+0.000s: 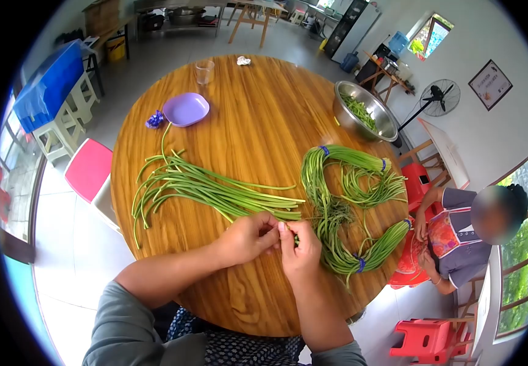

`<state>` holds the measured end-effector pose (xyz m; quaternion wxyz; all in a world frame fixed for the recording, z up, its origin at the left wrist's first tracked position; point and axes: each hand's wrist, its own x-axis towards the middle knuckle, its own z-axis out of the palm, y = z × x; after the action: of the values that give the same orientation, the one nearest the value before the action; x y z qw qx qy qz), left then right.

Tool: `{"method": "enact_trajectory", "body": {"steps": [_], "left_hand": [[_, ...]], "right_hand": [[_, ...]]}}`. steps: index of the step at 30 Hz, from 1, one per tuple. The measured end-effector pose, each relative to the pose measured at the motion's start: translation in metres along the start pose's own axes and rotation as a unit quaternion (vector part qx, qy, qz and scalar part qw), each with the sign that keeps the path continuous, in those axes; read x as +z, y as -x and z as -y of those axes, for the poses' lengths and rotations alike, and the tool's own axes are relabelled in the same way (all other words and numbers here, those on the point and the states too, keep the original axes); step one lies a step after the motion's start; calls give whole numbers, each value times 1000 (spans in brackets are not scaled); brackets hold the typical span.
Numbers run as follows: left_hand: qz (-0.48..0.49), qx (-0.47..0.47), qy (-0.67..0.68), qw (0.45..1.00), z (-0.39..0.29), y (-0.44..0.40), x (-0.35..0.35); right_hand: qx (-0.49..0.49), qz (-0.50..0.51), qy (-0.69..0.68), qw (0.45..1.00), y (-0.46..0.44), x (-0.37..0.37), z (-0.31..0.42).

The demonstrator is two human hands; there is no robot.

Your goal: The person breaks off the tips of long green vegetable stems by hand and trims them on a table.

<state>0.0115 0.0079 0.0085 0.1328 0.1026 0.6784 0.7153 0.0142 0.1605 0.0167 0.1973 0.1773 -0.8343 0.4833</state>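
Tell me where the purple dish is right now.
In the head view, the purple dish sits on the far left of the wooden table, between the small blue-purple bundle and the clear cup.

I see glossy wood-grain table; smooth purple plastic dish; shiny metal bowl; sleeve matt cloth, probably.
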Motion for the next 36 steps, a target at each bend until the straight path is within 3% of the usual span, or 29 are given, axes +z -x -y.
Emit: {"method": "enact_trajectory", "body": {"steps": [3,7,9,10,12,13,16,22,25,27,36], "left_hand": [[-7,-69,91,993,-2,-1,3],[-14,-26,137,990,8,-5,5],[-42,71,88,993,3,-3,4],[-41,72,88,993,-1,-1,3],[-95,147,-125,977,-8,3,-2],[-99,147,-127,976,-9,3,-3],[-96,155,-138,974,-11,5,-5],[-95,263,-216,936,-6,-2,-6],[-93,271,-195,938,-6,-3,-6],[-80,210,-182,957,-7,-1,-6],[-87,223,-183,953,-5,-4,-8]], "right_hand": [[-65,9,19,998,0,2,-8],[-56,-62,-27,996,-2,4,-13],[186,-33,-269,944,1,3,-13],[205,6,-313,927,1,2,-14],[218,59,-361,905,-1,-6,-12],[230,111,-407,877,-4,-9,-10],[249,143,-405,868,-5,-16,-10],[268,160,-331,891,-5,-23,-16],[237,91,-429,867,-2,-14,-20],[250,-28,-473,845,-7,-11,-18],[227,75,-331,913,-10,-29,-17]]}}
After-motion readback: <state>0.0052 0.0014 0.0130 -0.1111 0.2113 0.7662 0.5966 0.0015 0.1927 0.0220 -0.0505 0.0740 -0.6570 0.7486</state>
